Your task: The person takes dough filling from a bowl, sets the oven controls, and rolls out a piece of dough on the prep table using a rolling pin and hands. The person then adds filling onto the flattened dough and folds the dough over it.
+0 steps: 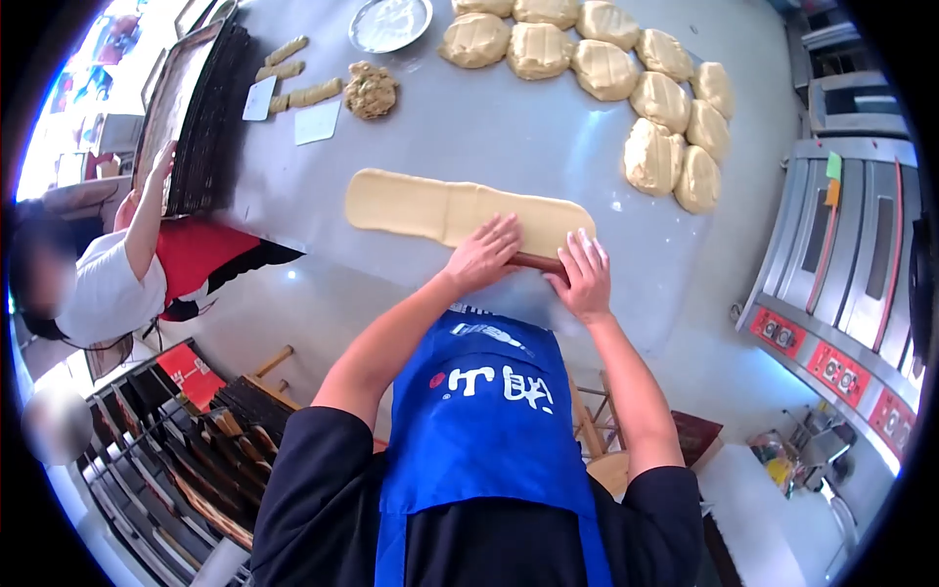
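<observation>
A long flat sheet of pale dough (pixel 411 203) lies across the grey table. The brown rolling pin (pixel 538 261) sits at its near edge towards the right end, its ends hidden beneath my hands. My left hand (pixel 486 250) lies over the pin's left end, fingers stretched flat onto the dough. Over the other end rests my right hand (pixel 585 274), open, its fingers extended onto the dough and its thumb out to the side. Neither hand's fingers wrap round the pin.
Several thick dough pieces (pixel 540 51) line the table's far right. A round metal dish (pixel 391 24), a crumbly dough lump (pixel 371 91) and rolled strips (pixel 315 93) lie far left. Stacked trays (pixel 210 117) and another person (pixel 112 284) are left; ovens (pixel 861 235) stand right.
</observation>
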{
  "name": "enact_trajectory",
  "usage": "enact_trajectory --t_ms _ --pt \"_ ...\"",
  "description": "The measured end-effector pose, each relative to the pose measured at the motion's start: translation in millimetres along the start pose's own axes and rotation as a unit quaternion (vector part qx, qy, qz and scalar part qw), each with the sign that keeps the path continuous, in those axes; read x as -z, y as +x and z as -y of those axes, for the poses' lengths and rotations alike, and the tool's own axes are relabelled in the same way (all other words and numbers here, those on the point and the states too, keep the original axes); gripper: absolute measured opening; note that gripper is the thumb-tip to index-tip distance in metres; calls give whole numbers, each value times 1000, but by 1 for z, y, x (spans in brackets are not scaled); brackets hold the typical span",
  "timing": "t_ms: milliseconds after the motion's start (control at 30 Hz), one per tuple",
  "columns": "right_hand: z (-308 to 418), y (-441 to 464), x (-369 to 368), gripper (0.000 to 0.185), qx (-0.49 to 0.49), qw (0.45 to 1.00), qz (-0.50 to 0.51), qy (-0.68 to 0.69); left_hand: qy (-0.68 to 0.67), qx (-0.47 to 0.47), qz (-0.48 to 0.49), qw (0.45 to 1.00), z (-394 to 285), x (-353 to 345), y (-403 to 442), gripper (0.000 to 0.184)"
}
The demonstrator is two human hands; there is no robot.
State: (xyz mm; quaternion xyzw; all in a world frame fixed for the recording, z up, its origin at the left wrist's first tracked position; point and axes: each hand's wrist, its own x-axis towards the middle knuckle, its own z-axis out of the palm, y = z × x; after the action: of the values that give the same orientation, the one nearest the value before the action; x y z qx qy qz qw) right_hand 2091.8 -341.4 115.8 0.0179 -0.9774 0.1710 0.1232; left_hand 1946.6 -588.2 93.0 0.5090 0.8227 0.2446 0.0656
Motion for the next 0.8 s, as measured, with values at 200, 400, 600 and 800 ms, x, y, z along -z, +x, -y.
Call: enact_trajectory --t_ms 200,400,600,800 --pt "52 51 -6 39 7 994 -33 104 62 -10 -73 995 37 63 -28 46" --pt "136 152 -89 58 -22 996 -1 81 57 102 -23 993 137 131 -50 65" --pt "132 214 -135 79 -141 989 30 -40 138 182 32 973 198 107 -12 87" --pt "132 222 -132 78 -125 989 33 -67 88 175 -96 976 199 105 -13 85"
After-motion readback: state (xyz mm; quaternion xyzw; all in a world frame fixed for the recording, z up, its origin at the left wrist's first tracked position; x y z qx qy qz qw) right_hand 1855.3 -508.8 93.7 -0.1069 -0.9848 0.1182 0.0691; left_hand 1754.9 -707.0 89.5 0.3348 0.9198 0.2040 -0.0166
